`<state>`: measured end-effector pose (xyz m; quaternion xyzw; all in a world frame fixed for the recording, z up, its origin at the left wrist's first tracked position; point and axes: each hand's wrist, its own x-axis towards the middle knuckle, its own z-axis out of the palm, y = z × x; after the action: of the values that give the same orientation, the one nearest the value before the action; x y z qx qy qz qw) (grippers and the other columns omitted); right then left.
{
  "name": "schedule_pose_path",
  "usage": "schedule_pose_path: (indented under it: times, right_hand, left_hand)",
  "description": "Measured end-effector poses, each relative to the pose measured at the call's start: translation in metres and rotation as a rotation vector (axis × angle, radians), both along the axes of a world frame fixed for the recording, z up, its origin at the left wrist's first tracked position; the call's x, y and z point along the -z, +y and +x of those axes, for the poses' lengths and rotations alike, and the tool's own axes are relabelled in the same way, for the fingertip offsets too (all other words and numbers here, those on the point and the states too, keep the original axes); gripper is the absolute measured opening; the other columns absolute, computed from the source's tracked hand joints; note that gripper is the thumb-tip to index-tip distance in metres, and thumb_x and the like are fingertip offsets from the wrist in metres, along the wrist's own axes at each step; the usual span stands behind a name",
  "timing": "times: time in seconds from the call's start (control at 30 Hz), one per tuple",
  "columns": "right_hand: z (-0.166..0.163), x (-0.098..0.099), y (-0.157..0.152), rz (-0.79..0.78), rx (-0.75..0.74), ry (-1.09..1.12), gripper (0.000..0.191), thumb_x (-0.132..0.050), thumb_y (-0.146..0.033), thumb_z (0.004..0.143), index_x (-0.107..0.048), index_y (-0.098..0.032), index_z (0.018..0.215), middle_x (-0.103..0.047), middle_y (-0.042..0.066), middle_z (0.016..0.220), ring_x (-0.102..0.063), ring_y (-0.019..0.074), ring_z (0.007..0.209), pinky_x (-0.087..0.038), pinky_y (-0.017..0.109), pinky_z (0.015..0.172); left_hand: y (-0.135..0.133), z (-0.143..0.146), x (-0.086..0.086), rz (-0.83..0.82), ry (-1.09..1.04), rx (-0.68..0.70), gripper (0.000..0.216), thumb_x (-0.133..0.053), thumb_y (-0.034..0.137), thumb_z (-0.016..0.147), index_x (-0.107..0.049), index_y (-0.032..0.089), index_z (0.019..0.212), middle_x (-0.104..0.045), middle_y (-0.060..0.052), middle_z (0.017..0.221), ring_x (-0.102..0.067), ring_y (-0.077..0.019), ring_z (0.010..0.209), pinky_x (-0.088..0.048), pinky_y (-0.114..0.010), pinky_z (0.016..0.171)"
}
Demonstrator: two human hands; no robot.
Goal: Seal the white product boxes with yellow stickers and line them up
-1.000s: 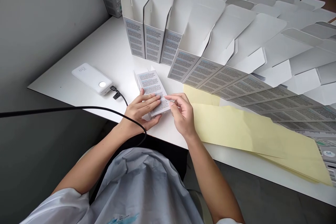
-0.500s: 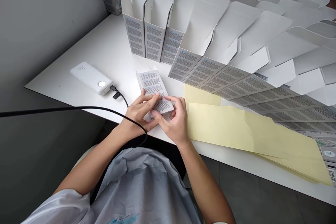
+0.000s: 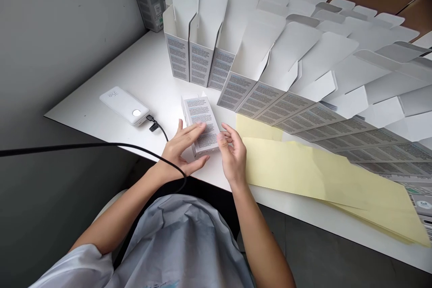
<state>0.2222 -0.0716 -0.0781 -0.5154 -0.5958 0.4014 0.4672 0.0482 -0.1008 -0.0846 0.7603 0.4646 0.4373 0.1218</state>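
A small white carton (image 3: 201, 117) printed with grey text lies on the white table before me, its near end closed and small flaps showing at the far end. My left hand (image 3: 182, 147) is open, thumb spread, with its fingers resting over the carton's left part. At the carton's right near corner is my right hand (image 3: 232, 150), fingers loosely apart and not wrapped around anything. Whether its thumb touches the carton I cannot tell.
Rows of upright cartons (image 3: 236, 85) with raised flaps fill the back and right. Yellow paper sheets (image 3: 324, 175) lie along the front right. At left sits a white power bank (image 3: 124, 106) with a plugged-in black cable (image 3: 111, 145) crossing over my left wrist.
Both hands have loosened from the carton's near end. The right hand has drawn back to the right, and the left thumb has come off, uncovering the closed end. The view has shifted slightly.
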Motion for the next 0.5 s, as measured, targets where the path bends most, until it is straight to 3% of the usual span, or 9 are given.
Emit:
schedule_pose_path:
  times: [0.1, 0.17, 0.23, 0.33, 0.43, 0.5]
  right_hand:
    - [-0.003, -0.004, -0.005, -0.073, -0.087, -0.029, 0.044, -0.056, -0.049, 0.093, -0.067, -0.020, 0.124, -0.068, 0.011, 0.114, -0.065, 0.0218, 0.099, -0.055, 0.030, 0.078]
    - [-0.004, -0.005, -0.012, -0.098, -0.120, 0.018, 0.042, -0.051, -0.048, 0.097, -0.068, -0.021, 0.124, -0.069, 0.009, 0.116, -0.065, 0.0233, 0.104, -0.055, 0.032, 0.082]
    - [-0.004, -0.004, -0.020, -0.100, -0.110, 0.089, 0.043, -0.048, -0.048, 0.098, -0.066, -0.021, 0.127, -0.069, 0.009, 0.118, -0.066, 0.0241, 0.106, -0.057, 0.033, 0.082]
    - [-0.003, 0.000, -0.033, -0.053, -0.116, 0.164, 0.043, -0.046, -0.043, 0.100, -0.062, -0.020, 0.132, -0.067, 0.010, 0.125, -0.065, 0.0246, 0.113, -0.057, 0.034, 0.088]
    - [0.000, 0.005, -0.040, 0.048, -0.158, 0.152, 0.043, -0.044, -0.035, 0.101, -0.056, -0.020, 0.139, -0.060, 0.010, 0.137, -0.057, 0.0253, 0.126, -0.050, 0.039, 0.104]
    - [0.001, 0.008, -0.041, 0.131, -0.176, 0.081, 0.045, -0.044, -0.031, 0.101, -0.051, -0.020, 0.143, -0.055, 0.010, 0.143, -0.052, 0.0257, 0.133, -0.046, 0.042, 0.110]
  left_hand:
    - [-0.005, -0.002, -0.007, -0.359, -0.285, -0.078, 0.097, -0.071, 0.045, 0.078, -0.019, 0.028, 0.157, -0.010, -0.009, 0.161, -0.010, -0.0256, 0.156, -0.031, -0.047, 0.126]
    - [-0.005, -0.002, -0.013, -0.599, -0.507, -0.155, 0.104, -0.071, 0.053, 0.075, -0.011, 0.030, 0.158, 0.000, -0.005, 0.162, -0.003, -0.0278, 0.156, -0.040, -0.047, 0.121]
    - [-0.002, -0.002, -0.018, -0.732, -0.692, -0.205, 0.112, -0.074, 0.058, 0.070, -0.012, 0.029, 0.157, -0.002, -0.006, 0.162, -0.010, -0.0296, 0.156, -0.041, -0.047, 0.120]
    - [0.003, -0.002, -0.022, -0.756, -0.858, -0.253, 0.122, -0.082, 0.057, 0.060, -0.015, 0.022, 0.155, -0.012, -0.012, 0.160, -0.027, -0.0299, 0.150, -0.039, -0.047, 0.123]
    - [0.006, -0.004, -0.026, -0.747, -0.920, -0.244, 0.126, -0.086, 0.055, 0.054, -0.018, 0.018, 0.154, -0.030, -0.019, 0.153, -0.046, -0.0297, 0.138, -0.044, -0.050, 0.116]
    - [0.007, -0.008, -0.031, -0.739, -0.879, -0.189, 0.118, -0.088, 0.051, 0.052, -0.030, 0.015, 0.149, -0.044, -0.019, 0.143, -0.055, -0.0281, 0.127, -0.050, -0.048, 0.111]
